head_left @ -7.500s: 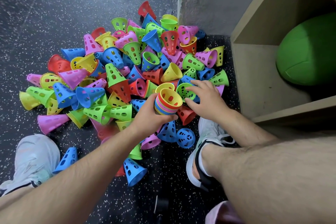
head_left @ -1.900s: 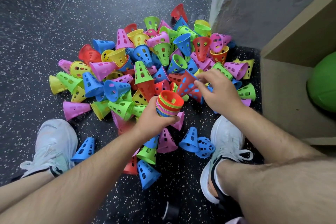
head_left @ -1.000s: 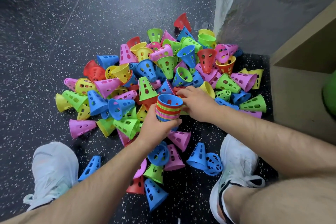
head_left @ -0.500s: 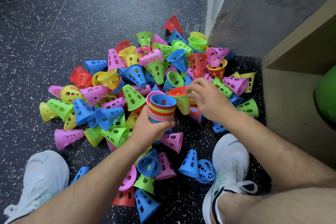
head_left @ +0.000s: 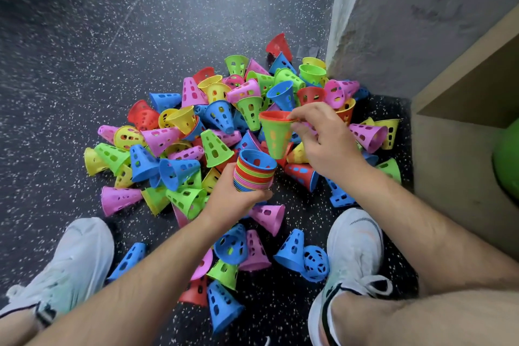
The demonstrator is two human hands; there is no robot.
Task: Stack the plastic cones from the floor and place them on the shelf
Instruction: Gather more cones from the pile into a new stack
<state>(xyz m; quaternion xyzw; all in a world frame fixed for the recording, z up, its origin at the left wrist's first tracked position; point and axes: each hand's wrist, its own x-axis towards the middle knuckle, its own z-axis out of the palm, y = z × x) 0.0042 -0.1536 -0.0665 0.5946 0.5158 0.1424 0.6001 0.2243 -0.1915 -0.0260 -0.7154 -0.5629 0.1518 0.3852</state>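
Observation:
A big heap of perforated plastic cones (head_left: pixel 196 132) in pink, blue, green, yellow and red lies on the dark speckled floor. My left hand (head_left: pixel 233 199) grips a nested stack of cones (head_left: pixel 254 170), wide ends up, with a blue one on top. Just above and right of the stack, my right hand (head_left: pixel 325 143) pinches the rim of a green cone with a red one nested inside (head_left: pixel 276 135), held narrow end down. The wooden shelf (head_left: pixel 460 132) stands at the right.
My two white shoes (head_left: pixel 70 264) (head_left: pixel 354 255) flank loose cones lying near my feet. A grey wall corner (head_left: pixel 365 22) rises behind the heap. A green ball (head_left: pixel 507 160) sits inside the shelf. Bare floor stretches to the left.
My right hand has lifted the green-and-red nested pair out of the heap and turned it narrow end down above the stack. The left hand has kept its hold on the stack.

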